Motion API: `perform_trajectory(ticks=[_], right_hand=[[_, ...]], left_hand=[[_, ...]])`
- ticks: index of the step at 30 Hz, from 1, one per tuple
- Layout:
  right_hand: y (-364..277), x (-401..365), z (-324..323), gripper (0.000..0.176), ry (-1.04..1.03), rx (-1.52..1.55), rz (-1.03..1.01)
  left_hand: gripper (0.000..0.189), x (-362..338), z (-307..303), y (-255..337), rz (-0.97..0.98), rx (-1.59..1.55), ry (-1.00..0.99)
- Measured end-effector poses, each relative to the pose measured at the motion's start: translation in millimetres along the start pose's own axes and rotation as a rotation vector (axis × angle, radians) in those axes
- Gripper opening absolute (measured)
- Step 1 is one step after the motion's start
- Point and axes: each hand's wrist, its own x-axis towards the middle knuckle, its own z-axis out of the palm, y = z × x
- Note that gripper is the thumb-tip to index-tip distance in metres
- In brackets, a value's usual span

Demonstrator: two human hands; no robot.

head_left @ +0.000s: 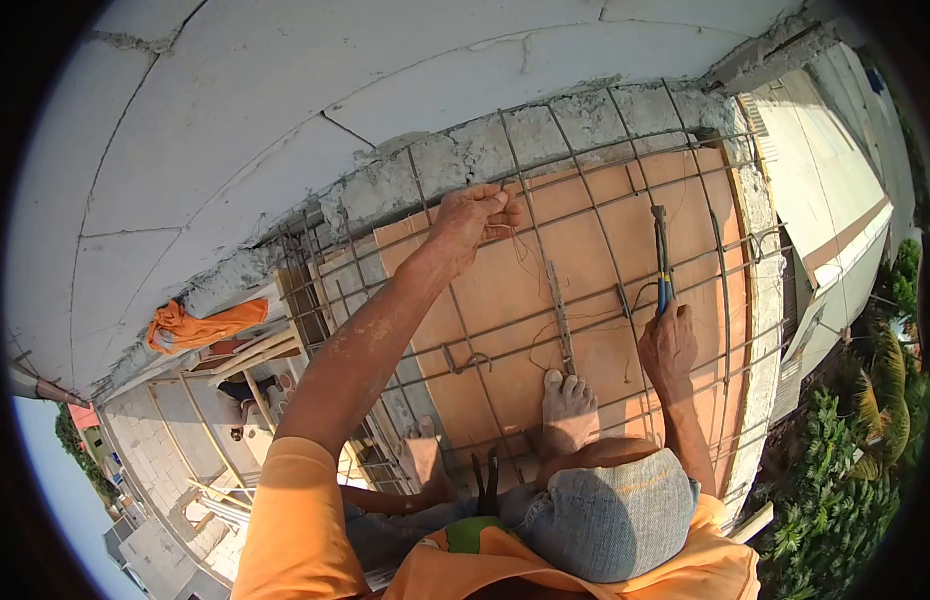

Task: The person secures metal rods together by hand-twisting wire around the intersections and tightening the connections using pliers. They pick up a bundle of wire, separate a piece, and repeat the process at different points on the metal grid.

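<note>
My left hand is closed in a pinch at a crossing of the rebar grid, near the wall. Thin wire hangs below its fingers. On the right, my right hand is wrapped round the blue and yellow handles of pincers, whose dark head points toward the wall above the grid. Orange-brown plywood lies under the bars. My bare feet rest among the bars.
A block wall rises in front. An orange cloth lies at the left, above an opening where a person is visible far below. A concrete edge borders the right side, with roofs and trees beyond.
</note>
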Motion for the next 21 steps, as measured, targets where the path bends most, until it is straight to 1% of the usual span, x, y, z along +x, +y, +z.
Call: perform_trajectory(ticks=[1, 2, 3, 5, 6, 7, 8, 10, 11, 13, 14, 16, 17, 19, 20, 21], right_hand=[[-6, -2, 0, 0.028, 0.020, -0.047, -0.018], [-14, -1, -12, 0.030, -0.029, -0.082, -0.069], [-18, 2, -20, 0.030, -0.032, -0.077, -0.071], [-28, 12, -38, 0.030, -0.060, -0.010, 0.020], [-45, 28, -57, 0.027, -0.112, 0.061, 0.059], [-56, 42, -56, 0.025, 0.007, 0.165, -0.087], [-67, 54, -53, 0.023, 0.127, 0.266, -0.231], [-96, 70, -33, 0.021, -0.013, 0.416, -0.229], [-102, 77, -19, 0.021, -0.009, 0.418, -0.234], [-111, 85, 5, 0.015, -0.197, 0.614, -0.220], [-112, 88, 5, 0.015, -0.202, 0.617, -0.225], [-108, 95, -1, 0.008, -0.248, 0.474, -0.161], [-102, 101, -1, 0.008, -0.252, 0.470, -0.162], [-92, 113, 1, 0.004, -0.129, 0.224, -0.314], [-91, 119, 3, 0.004, -0.129, 0.222, -0.311], [-90, 127, 4, 0.007, -0.132, 0.108, -0.381]], left_hand=[[0.019, 2, 5, -8, 0.005, -0.067, 0.003], [0.019, 1, 10, -15, 0.000, -0.066, 0.008], [0.021, 0, 13, -21, -0.003, -0.075, 0.018], [0.022, -2, 17, -32, -0.007, -0.087, 0.042], [0.023, -3, 19, -37, -0.002, -0.128, 0.001], [0.023, -3, 22, -41, 0.007, -0.168, -0.044], [0.023, -2, 26, -46, 0.009, -0.169, -0.040], [0.023, 0, 36, -57, 0.012, -0.346, -0.091], [0.023, 0, 43, -59, 0.017, -0.345, -0.090], [0.022, -2, 49, -62, 0.048, -0.459, -0.100], [0.022, -3, 47, -61, 0.050, -0.461, -0.093], [0.025, -4, 48, -59, 0.022, -0.344, -0.096], [0.025, -3, 44, -55, 0.020, -0.349, -0.095], [0.030, -1, 24, -43, 0.227, 0.106, -0.005], [0.030, 4, 17, -41, 0.226, 0.106, -0.008], [0.032, 12, 8, -42, 0.355, 0.316, 0.149]])
